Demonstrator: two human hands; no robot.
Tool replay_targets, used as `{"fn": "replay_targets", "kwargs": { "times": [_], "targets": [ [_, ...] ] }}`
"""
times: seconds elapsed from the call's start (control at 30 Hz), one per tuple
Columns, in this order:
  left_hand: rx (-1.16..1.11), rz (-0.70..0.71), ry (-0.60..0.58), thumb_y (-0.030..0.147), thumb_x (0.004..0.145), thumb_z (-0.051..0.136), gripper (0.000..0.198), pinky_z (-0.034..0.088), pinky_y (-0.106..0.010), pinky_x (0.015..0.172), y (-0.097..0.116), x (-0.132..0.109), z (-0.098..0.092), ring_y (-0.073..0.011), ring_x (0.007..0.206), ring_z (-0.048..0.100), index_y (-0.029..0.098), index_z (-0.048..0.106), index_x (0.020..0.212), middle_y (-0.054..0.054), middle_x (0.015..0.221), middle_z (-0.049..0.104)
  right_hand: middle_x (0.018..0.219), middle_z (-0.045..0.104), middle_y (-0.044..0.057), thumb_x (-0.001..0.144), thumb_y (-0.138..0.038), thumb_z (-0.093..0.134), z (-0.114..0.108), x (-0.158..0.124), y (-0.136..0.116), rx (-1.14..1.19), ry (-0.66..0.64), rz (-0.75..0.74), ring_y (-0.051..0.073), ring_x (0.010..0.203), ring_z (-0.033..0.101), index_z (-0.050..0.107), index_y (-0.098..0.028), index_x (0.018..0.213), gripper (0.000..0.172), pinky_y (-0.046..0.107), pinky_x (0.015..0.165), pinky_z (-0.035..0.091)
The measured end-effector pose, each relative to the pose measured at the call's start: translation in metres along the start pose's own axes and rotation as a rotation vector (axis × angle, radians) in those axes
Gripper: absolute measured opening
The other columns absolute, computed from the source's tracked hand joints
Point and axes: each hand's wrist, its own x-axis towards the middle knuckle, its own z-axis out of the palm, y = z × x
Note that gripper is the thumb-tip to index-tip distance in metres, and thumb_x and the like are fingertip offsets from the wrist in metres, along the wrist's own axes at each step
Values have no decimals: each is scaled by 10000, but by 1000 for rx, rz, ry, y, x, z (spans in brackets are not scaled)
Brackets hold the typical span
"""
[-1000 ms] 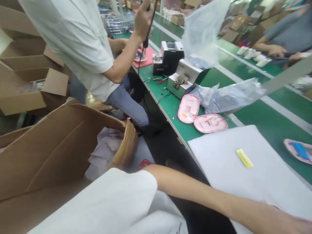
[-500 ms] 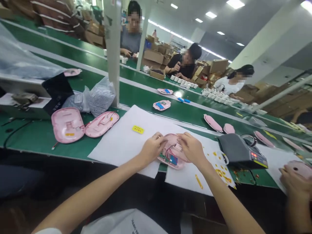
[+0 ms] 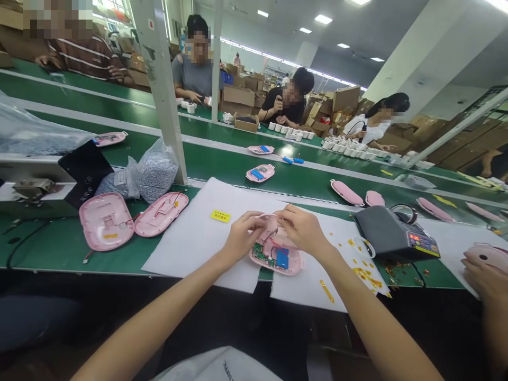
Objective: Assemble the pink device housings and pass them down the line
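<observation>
Both arms bare, left forearm [image 3: 159, 312] running up from lower left, right forearm [image 3: 381, 323] from lower right, converging at centre frame. Left hand [image 3: 242, 236] and right hand [image 3: 301, 230] sat close, just apart, wrists slightly bent, palms down. Fingers [image 3: 254, 218] curled inward, tips angled toward each other.

Bright, even light comes down from the rows of ceiling panels [image 3: 323, 19]; the white paper sheet [image 3: 186, 238] sits close to overexposed; the green bench [image 3: 214, 159] carries a pale sheen; the pink plastic casing [image 3: 291, 270] shows only a soft shadow; the floor below the bench falls dark; the wide lens bows and tilts the steel post [image 3: 159, 90] near the left edge; the far end of the room turns soft; no motion blur shows.
</observation>
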Motion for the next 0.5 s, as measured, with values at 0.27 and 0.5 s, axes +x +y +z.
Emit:
{"fn": "replay_targets", "kwargs": {
  "times": [0.27, 0.5],
  "targets": [
    [-410, -493, -9, 238, 631, 779, 410, 546, -243, 570, 3, 5, 0, -200, 714, 689, 155, 518, 936, -70, 887, 673, 860, 676, -2, 829, -302, 641, 24, 11, -5, 77, 0, 156, 157, 788, 603, 706, -226, 915, 132, 269, 704, 400],
    [-271, -505, 91, 207, 567, 743, 372, 547, -247, 654, -2, 4, 2, -186, 804, 667, 142, 575, 893, -83, 1011, 641, 750, 671, -29, 774, -245, 612, 36, 8, 2, 123, -59, 270, 148, 692, 559, 657, -222, 793, 54, 261, 637, 356]
  ]
}}
